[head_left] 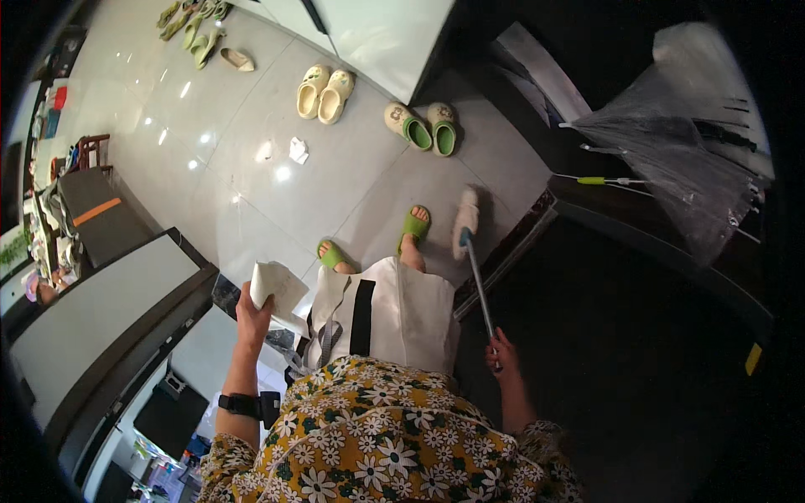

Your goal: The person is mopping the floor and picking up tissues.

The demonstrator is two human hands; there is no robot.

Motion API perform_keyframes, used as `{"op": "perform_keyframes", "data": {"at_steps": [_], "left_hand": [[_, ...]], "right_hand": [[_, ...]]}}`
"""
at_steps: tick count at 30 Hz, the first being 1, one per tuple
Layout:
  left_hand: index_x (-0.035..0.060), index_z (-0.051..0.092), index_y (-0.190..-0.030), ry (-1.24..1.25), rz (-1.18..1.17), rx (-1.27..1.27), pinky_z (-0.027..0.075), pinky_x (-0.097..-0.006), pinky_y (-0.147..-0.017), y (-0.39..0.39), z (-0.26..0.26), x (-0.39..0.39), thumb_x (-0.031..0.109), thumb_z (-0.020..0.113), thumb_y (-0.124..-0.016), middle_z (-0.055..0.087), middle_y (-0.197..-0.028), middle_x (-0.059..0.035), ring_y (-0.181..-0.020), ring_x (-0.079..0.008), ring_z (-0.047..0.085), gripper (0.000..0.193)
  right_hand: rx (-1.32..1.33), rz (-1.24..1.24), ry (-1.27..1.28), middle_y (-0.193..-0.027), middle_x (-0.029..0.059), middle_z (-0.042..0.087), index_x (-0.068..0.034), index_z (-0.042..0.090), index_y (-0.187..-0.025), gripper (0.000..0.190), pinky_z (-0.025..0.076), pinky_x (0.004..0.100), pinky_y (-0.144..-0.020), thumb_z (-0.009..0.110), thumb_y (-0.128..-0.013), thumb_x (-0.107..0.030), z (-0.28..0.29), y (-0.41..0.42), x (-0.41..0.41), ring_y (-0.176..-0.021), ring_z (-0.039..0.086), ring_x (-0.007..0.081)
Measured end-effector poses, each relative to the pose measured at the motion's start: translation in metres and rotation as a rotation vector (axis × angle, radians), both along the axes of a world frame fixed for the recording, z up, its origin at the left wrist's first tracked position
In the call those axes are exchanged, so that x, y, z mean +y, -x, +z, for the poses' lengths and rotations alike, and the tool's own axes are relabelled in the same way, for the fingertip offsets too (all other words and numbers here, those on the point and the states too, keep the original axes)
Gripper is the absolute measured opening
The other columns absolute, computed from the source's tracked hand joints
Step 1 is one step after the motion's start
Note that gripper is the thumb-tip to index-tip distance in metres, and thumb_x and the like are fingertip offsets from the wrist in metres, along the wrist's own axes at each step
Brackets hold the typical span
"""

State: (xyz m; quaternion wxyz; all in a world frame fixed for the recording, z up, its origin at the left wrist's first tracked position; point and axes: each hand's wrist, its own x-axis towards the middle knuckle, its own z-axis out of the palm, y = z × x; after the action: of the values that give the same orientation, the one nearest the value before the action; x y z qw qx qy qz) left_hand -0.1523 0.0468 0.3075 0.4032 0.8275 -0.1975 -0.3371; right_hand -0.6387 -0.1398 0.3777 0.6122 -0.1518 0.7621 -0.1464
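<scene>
My left hand (255, 317) grips a folded white sheet (277, 288), which looks like paper or thin cloth, out to the left of my body. Down on the right, my right hand (501, 353) is closed around the grey metal pole (480, 283) of a flat mop. The mop's fluffy pale head (466, 217) rests on the tiled floor (352, 170), beside my right foot in its green slide sandal (415, 221). Ahead of my feet, a crumpled white piece of paper (299, 151) lies on the tiles.
Cream clogs (324, 94) and green-lined clogs (422, 129) stand ahead, near a white cabinet (383, 50). More shoes (204, 44) lie at the far left. A clear plastic umbrella (679, 144) is on the right, past a dark threshold (509, 251). A grey bench (100, 217) stands left.
</scene>
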Motion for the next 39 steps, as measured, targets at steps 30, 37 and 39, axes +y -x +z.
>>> {"op": "perform_keyframes", "data": {"at_steps": [30,37,39], "left_hand": [[0.0001,0.048,-0.097,-0.105,0.855,0.113,0.042,-0.0313,-0.071,-0.114,-0.062,0.269,0.005,0.056,-0.068,0.055,-0.085,-0.0115,-0.078,-0.0203,0.053,0.031],[0.0005,0.048,-0.095,-0.206,0.874,0.090,0.042,-0.0334,-0.070,-0.200,-0.001,0.284,0.007,0.058,-0.066,0.055,-0.083,-0.0142,-0.078,-0.0245,0.054,0.031],[0.0008,0.048,-0.095,-0.153,0.923,0.083,0.043,-0.0344,-0.070,-0.225,0.002,0.297,0.007,0.058,-0.066,0.055,-0.085,-0.0157,-0.080,-0.0267,0.055,0.032]], "right_hand": [[0.256,0.748,0.005,-0.052,0.0030,0.039,-0.011,0.022,-0.128,0.061,0.029,0.0235,-0.032,0.044,-0.073,0.003,-0.163,-0.466,-0.063,-0.038,0.035,0.0098],[0.350,1.039,-0.073,-0.049,0.0060,0.043,-0.007,0.047,-0.066,0.006,0.034,0.0332,-0.035,0.043,-0.070,-0.005,-0.174,-0.585,0.039,-0.039,0.041,0.0196],[0.546,1.085,-0.204,-0.048,0.0083,0.046,-0.007,0.048,-0.051,0.022,0.035,0.0393,-0.040,0.043,-0.070,-0.015,-0.189,-0.571,0.037,-0.042,0.044,0.0224]]}}
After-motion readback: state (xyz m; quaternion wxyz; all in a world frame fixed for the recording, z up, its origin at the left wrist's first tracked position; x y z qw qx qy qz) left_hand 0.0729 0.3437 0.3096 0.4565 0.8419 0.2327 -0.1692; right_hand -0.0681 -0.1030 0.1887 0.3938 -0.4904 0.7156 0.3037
